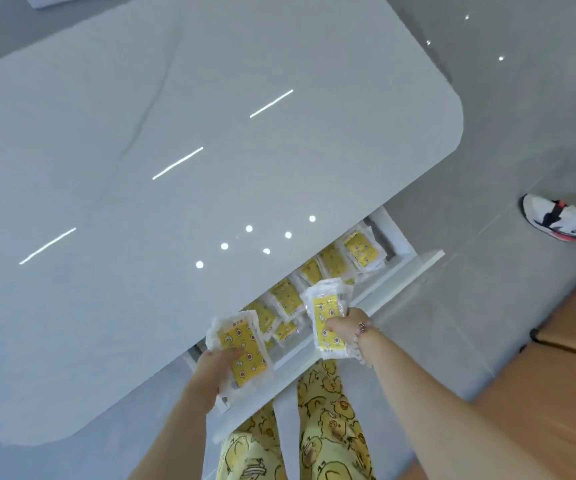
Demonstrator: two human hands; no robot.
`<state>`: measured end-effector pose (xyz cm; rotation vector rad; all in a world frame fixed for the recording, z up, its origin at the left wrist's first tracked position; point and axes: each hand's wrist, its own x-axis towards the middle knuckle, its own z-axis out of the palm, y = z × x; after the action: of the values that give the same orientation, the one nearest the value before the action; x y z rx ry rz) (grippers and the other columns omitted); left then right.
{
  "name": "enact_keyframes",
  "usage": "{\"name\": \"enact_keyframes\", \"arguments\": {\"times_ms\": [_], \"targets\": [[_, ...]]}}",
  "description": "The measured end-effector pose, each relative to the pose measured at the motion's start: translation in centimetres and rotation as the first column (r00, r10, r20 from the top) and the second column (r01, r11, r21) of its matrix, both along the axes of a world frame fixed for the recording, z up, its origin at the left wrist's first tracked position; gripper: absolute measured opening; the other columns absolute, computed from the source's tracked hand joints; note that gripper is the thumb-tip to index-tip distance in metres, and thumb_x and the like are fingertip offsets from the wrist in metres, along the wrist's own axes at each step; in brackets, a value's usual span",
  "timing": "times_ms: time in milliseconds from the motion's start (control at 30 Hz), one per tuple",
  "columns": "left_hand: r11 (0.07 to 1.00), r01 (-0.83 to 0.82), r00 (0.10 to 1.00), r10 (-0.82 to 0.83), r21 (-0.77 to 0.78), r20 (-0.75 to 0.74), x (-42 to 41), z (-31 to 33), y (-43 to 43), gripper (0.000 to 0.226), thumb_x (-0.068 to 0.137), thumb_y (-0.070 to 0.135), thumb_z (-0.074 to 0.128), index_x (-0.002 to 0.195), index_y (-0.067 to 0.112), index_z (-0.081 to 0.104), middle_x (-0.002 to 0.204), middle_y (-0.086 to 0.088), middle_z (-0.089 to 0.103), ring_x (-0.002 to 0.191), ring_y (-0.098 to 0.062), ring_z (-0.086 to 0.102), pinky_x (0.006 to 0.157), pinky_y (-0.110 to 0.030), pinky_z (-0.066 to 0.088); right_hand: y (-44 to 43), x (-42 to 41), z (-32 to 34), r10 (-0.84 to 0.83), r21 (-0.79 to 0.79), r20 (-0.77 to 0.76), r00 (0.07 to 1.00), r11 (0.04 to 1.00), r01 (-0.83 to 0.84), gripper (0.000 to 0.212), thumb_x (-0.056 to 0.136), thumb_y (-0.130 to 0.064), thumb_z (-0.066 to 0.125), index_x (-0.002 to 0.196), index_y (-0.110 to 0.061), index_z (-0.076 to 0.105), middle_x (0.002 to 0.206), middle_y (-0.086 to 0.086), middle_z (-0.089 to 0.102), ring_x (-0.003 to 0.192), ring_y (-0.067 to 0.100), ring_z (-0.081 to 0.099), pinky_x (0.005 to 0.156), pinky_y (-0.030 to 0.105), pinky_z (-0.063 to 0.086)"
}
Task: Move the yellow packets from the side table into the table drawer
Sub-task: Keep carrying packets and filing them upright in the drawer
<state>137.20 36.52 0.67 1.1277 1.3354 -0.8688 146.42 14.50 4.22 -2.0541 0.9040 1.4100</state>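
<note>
Our left hand (215, 370) curls round one yellow packet stack (243, 355); right hand (347, 323) pinches second stack (328, 318), both at open drawer (401, 271), loose packets (361, 251) already inside. We judge them light, floppy, slippery: we clamp mid-stack.

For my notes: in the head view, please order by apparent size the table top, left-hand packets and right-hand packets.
1. table top
2. left-hand packets and right-hand packets: unranked; left looks bigger but is nearer.

Open white drawer (394, 282) under glossy table (175, 133), yellow packets (361, 249) seemingly overlapping inside
</note>
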Motion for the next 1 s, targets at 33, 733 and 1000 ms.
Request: {"name": "enact_keyframes", "arguments": {"times_ms": [33,733,1000], "targets": [[1.0,0.009,1.0,-0.009,0.001,-0.023,-0.7,-1.3,-0.3,0.005,0.087,0.007,0.064,0.091,0.006,0.063,0.09,-0.013,0.068,0.09,-0.032,0.065,0.094,-0.048,0.049,0.6,0.1,-1.4,0.066,-0.007,-0.018,0.998,0.998,-0.067,0.019,0.086,-0.02,0.057,0.099,-0.007,0.051,0.091,0.008,0.056,0.086,0.022,0.057,0.073,0.027,0.048],[0.903,0.158,0.978,-0.088,0.4,-0.188,-3.7,-19.8,-1.2,0.055,0.08,0.03,0.073,0.119,-0.003,0.054,0.105,-0.019,0.062,0.095,-0.035,0.057,0.074,-0.032,0.041,5.9,-2.6,-23.3,0.492,0.097,0.111,0.863,0.859,-0.503,0.034,0.09,-0.034,0.051,0.062,-0.016,0.041,0.063,-0.003,0.045,0.069,0.015,0.05,0.046,0.017,0.03],[0.812,0.127,0.96,0.044,0.57,-0.277,-3.5,-20.1,-2.8,0.063,0.069,0.04,0.08,0.112,0.001,0.056,0.097,-0.021,0.066,0.094,-0.038,0.062,0.081,-0.041,0.05,5.4,-2.6,-23.1,0.474,-0.038,0.114,0.873,0.88,-0.473,0.035,0.082,-0.048,0.064,0.099,-0.018,0.058,0.099,0.0,0.066,0.098,0.018,0.064,0.067,0.023,0.042]]}}
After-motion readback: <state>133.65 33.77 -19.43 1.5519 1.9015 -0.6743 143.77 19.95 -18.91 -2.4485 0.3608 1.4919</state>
